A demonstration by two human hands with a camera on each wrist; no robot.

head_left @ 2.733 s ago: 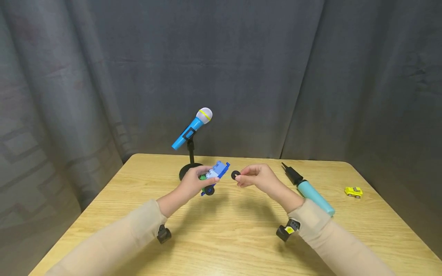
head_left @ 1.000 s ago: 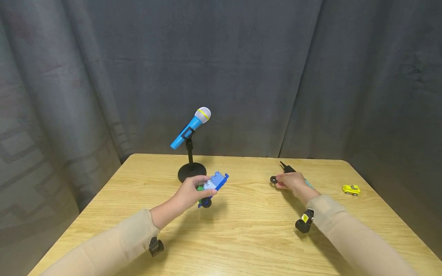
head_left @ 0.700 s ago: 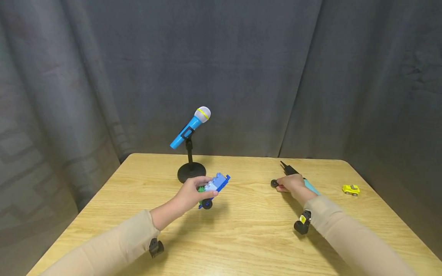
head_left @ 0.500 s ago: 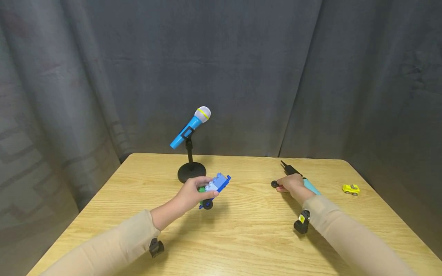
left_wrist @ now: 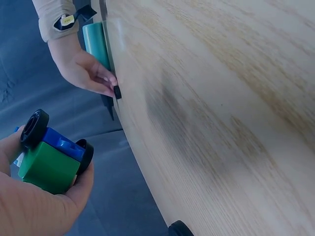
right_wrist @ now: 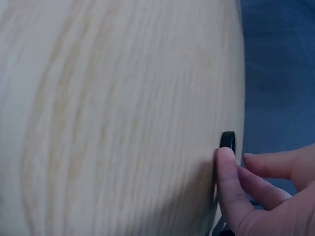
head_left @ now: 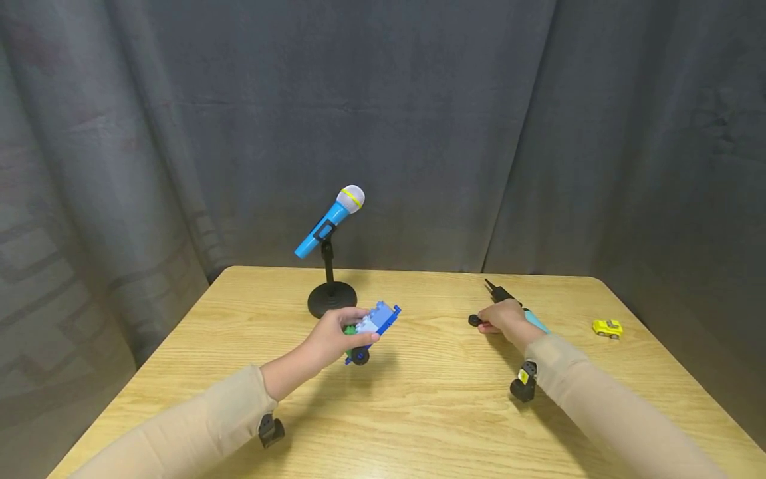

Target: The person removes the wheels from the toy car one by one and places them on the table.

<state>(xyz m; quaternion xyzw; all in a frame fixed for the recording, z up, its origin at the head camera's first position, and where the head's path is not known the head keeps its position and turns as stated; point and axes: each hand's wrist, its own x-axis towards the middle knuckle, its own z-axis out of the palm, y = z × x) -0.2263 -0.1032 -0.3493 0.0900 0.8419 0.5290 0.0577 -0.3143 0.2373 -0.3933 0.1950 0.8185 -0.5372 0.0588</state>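
Note:
My left hand [head_left: 328, 338] grips a small building-block toy car [head_left: 377, 319] above the table, tilted with its blue edge up to the right. In the left wrist view its green block [left_wrist: 48, 169], blue axle piece [left_wrist: 63, 143] and two black wheels show; the palm hides the rest. Farther right, my right hand [head_left: 505, 318] pinches a loose black toy wheel [head_left: 475, 320] down at the tabletop. The right wrist view has one fingertip overlapping the wheel [right_wrist: 228, 139], with the other fingers curled beside it.
A blue toy microphone [head_left: 330, 223] leans on a black stand [head_left: 332, 301] behind the left hand. Partly under the right forearm lies a teal hand pump [head_left: 534, 320] with a black nozzle [head_left: 499, 291]. A yellow toy car [head_left: 608, 328] sits at the table's right side.
My right hand has carried the wheel from beside the block car rightward and down to the table, where it now lies flatter. My left hand, still holding the car, has lowered slightly.

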